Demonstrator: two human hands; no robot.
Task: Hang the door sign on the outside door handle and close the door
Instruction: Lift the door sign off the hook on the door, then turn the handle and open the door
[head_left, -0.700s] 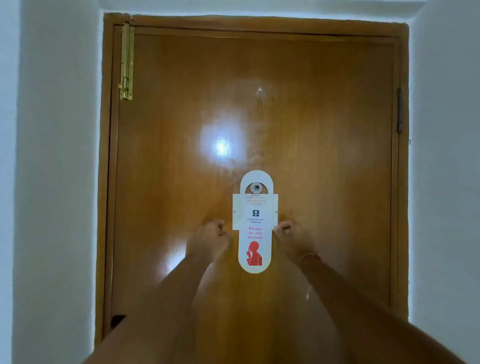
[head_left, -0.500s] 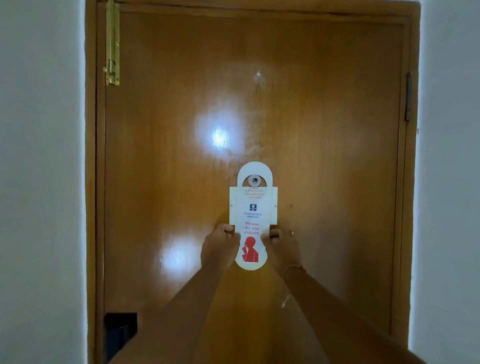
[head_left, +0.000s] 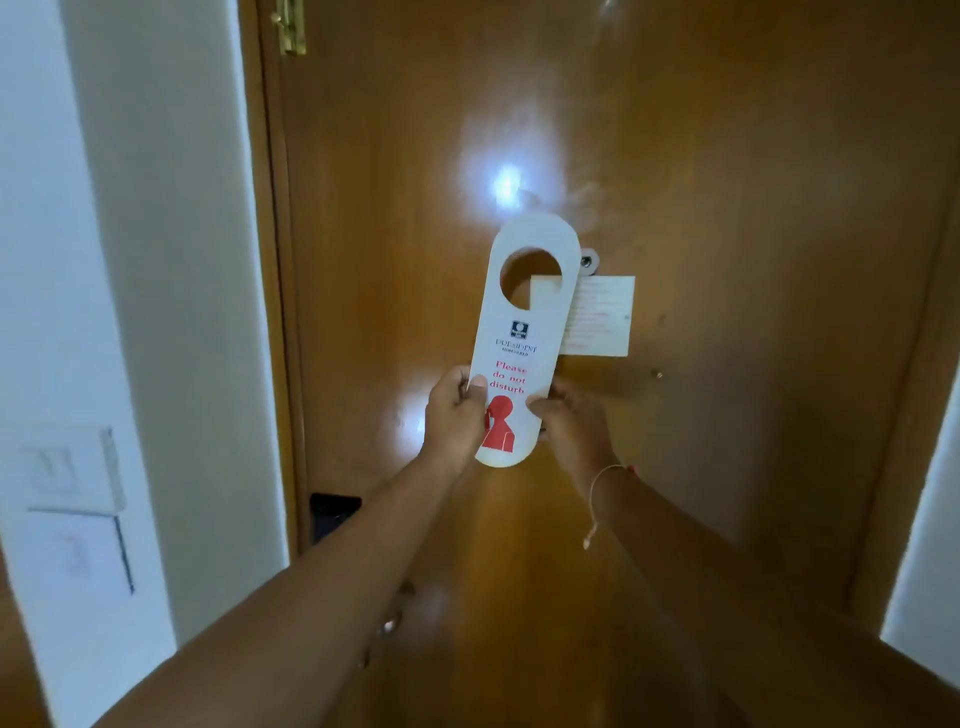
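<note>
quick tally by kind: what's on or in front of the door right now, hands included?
Hands: 2, left hand and right hand, both gripping the sign
Door signs: 1, sign, off the peephole
Paper notices: 1, notice, flat on the door
Peepholes: 1, peephole
Bolts: 1, brass bolt
Total: 6

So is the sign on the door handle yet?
Not yet. The left hand and right hand both hold the "Please do not disturb" sign in front of the closed wooden door. Left: open the door, hang the sign outside, close it.
</note>
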